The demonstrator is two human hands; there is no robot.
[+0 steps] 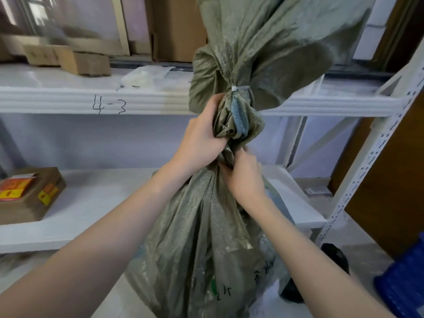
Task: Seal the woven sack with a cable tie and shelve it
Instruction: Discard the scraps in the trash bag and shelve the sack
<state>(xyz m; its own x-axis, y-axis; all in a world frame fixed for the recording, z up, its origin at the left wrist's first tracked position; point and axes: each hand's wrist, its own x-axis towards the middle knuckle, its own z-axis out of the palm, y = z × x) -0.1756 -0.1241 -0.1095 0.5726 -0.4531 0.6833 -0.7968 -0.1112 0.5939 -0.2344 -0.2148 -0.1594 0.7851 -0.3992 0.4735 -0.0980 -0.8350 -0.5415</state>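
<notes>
Both hands are clamped on the gathered neck of a sack: my left hand (202, 136) is wrapped round the bunched cloth higher up, fingers curled tight into the folds, and my right hand (243, 177) grips the twisted cloth just below it, so the two nearly touch. From my seat I see the grey-green woven sack (206, 237) hanging in front of me, full in its lower part, with black handwriting near the bottom that I cannot read. Above my left hand a white cable tie (239, 88) is cinched round a bunched neck of the same cloth, and more grey-green cloth (275, 42) billows up past the top of the picture; I cannot tell whether that upper mass is the same sack or a second one.

Behind it stands a white metal shelf rack (68, 97) with "4-3" written on the front edge of the upper board. A cardboard box (29, 193) with red and yellow labels sits at the left on the lower board, well apart from the sack. Small cardboard boxes (68, 58) and a clear plastic bag (144, 76) lie on the upper board. A blue crate (403, 278) shows at the lower right edge, with something black (335, 255) beside it.
</notes>
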